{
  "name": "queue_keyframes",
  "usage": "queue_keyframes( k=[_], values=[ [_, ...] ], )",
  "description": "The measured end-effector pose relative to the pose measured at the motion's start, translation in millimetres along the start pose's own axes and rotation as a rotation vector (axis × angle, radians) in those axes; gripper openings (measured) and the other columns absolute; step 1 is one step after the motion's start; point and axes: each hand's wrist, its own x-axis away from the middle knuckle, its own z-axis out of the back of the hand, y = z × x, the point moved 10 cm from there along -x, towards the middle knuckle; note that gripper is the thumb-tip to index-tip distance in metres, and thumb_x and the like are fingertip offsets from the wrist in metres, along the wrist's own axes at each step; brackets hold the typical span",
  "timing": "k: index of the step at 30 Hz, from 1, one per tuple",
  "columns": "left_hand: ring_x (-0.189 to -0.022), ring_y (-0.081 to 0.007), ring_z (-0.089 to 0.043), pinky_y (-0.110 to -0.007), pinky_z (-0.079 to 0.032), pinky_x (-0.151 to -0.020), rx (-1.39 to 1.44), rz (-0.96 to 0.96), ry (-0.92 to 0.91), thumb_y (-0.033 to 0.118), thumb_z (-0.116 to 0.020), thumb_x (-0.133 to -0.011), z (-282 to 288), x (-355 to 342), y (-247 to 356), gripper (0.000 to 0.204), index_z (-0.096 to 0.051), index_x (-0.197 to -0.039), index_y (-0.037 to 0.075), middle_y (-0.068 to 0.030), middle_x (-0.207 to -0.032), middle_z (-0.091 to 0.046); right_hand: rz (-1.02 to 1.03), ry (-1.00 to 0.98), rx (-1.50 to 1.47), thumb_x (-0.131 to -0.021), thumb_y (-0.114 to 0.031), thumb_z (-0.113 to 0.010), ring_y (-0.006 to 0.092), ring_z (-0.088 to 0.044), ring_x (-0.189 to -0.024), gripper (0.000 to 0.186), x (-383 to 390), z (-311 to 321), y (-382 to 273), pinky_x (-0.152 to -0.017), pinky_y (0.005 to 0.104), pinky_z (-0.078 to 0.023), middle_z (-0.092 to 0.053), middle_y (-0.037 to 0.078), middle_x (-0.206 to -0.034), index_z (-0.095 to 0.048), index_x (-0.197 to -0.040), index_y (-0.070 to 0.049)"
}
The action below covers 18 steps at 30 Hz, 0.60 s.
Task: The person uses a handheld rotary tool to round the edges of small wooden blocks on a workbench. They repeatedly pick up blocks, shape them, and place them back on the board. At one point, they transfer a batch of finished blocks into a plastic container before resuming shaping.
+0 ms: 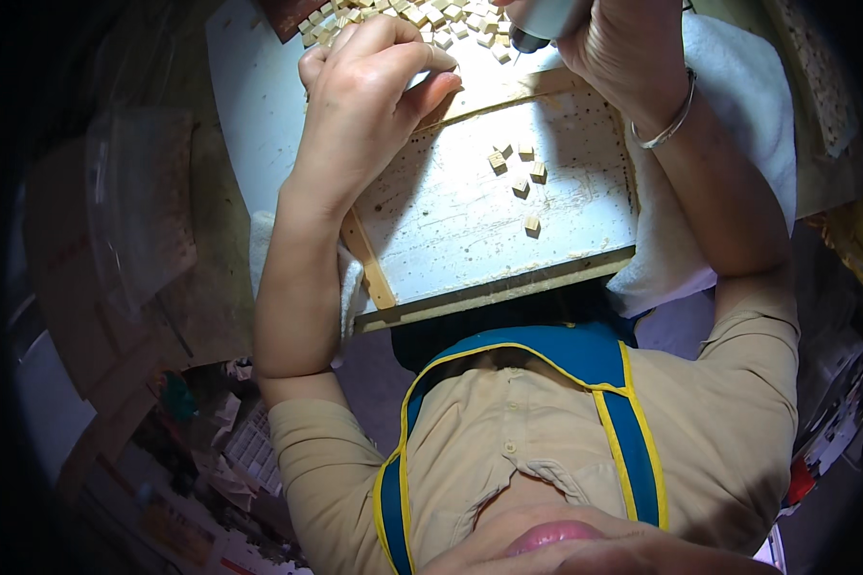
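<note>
My right hand (pixel 633 72) is wrapped around a pale grey handheld drill (pixel 551 17), cut off by the top edge. Its black chuck (pixel 525 40) and thin bit point down at the board. Across from it, my left hand (pixel 369 81) is closed, thumb and fingertips together near a wooden strip (pixel 494 96) on the board. What those fingertips hold, if anything, cannot be made out. Just beyond them a heap of small wooden cubes (pixel 441 17) spreads over the white surface. Several loose cubes (pixel 520 187) lie nearer to me on the white board (pixel 431 220).
White towels (pixel 729 105) drape under my right forearm and beside my left one. A wooden strip (pixel 366 259) edges the board at left. A clear plastic container (pixel 144 201) stands farther left. Something reddish-brown (pixel 283 14) sits beside the heap.
</note>
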Motion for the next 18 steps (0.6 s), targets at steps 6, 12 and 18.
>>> queue_keyframes(
  k=[6,12,18],
  values=[
    [-0.088,-0.0158,-0.061,-0.038,-0.032,-0.082,0.086,-0.008,0.027,0.027,-0.085,-0.079,-1.4,1.1,16.5,0.017,-0.077,-0.089,0.016,0.003,-0.089,-0.063,0.004,0.021,0.026,-0.094,-0.007,-0.068,0.0124,-0.067,-0.065,0.025,0.5,-0.1,-2.7,-0.052,0.025,-0.057,-0.066,0.005,-0.084,-0.06,-0.117,-0.003],
    [-0.084,-0.0156,-0.061,-0.036,-0.033,-0.081,0.231,0.115,-0.037,0.022,-0.086,-0.078,-16.5,5.1,19.8,0.018,-0.076,-0.092,0.015,0.0022,-0.088,-0.062,-0.085,0.088,0.041,-0.09,-0.001,-0.067,0.0156,-0.07,-0.07,0.026,15.1,-2.1,11.3,-0.057,0.0275,-0.061,-0.067,0.008,-0.087,-0.061,-0.116,0.003],
    [-0.084,-0.0179,-0.063,-0.036,-0.035,-0.08,0.288,0.115,0.001,0.017,-0.087,-0.076,-11.9,2.7,19.7,0.022,-0.075,-0.095,0.013,0.0006,-0.087,-0.063,-0.08,-0.002,-0.043,-0.09,-0.002,-0.067,0.0175,-0.07,-0.07,0.021,16.5,-7.3,14.2,-0.057,0.0281,-0.06,-0.068,0.01,-0.084,-0.064,-0.11,0.005]
  ],
)
